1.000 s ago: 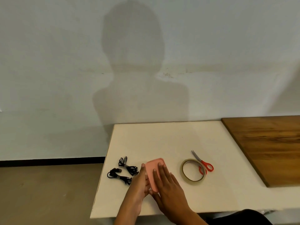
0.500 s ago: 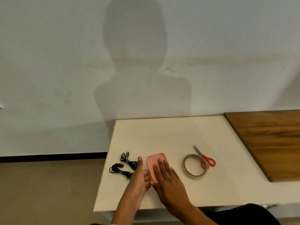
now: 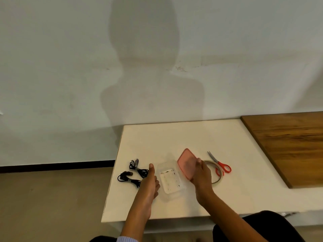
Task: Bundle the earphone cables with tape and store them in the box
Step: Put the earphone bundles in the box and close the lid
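A clear plastic box (image 3: 170, 180) stands open on the white table (image 3: 192, 137), its inside empty. My right hand (image 3: 201, 173) grips the pink lid (image 3: 186, 163), tilted and lifted just right of the box. My left hand (image 3: 151, 180) rests against the box's left side, thumb up and fingers relaxed. Two black earphone bundles lie left of that hand: one (image 3: 137, 167) farther back, the other (image 3: 128, 179) nearer the table's left edge. The tape roll (image 3: 212, 172) lies right of the lid, partly hidden by my right hand.
Red-handled scissors (image 3: 220, 164) lie beside the tape roll. A brown wooden board (image 3: 288, 142) covers the table's right part. The table's left edge drops to the floor close to the earphones. A white wall rises behind the table.
The pink lid was on the box under both hands. My right hand has now lifted it off to the right, exposing the clear box. My left hand stays at the box's left side.
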`<action>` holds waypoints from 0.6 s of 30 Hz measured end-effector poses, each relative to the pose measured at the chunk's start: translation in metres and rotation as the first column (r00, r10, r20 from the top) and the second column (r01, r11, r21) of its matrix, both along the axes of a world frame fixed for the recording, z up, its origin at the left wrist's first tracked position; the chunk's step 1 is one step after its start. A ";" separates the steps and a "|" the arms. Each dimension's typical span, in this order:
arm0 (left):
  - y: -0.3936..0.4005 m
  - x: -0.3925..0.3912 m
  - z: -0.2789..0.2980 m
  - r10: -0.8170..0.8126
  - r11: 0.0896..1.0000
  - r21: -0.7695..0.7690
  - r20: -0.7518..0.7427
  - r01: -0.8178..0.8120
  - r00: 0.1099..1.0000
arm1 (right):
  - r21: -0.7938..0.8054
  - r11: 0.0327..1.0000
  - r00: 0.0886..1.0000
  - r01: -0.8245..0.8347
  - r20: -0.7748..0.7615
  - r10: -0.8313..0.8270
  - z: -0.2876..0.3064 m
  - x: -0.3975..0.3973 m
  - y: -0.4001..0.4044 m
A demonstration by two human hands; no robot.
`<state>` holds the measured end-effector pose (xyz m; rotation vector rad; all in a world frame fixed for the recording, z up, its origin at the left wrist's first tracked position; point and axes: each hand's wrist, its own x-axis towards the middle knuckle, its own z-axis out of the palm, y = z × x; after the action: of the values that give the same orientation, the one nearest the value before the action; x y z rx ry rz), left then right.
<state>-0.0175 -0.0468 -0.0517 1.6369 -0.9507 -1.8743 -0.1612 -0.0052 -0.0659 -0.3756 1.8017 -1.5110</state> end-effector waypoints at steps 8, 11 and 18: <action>0.001 0.006 0.005 -0.038 0.998 -0.042 0.065 0.041 0.997 | 0.366 0.893 0.922 -0.261 -0.179 0.342 0.002 -0.010 -0.014; 0.000 0.009 0.007 -0.002 0.999 -0.046 0.103 0.007 0.995 | 0.484 0.821 0.737 -0.303 -0.427 0.524 0.013 -0.009 -0.013; 0.003 0.022 0.016 0.057 0.996 -0.075 0.084 -0.051 0.995 | 0.550 0.783 0.525 -0.290 -0.593 0.611 0.010 -0.003 -0.015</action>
<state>0.0047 -0.0441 -0.0361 1.6945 -0.9876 -1.7261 -0.1642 -0.0205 -0.0555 -1.3301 2.2949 -0.5706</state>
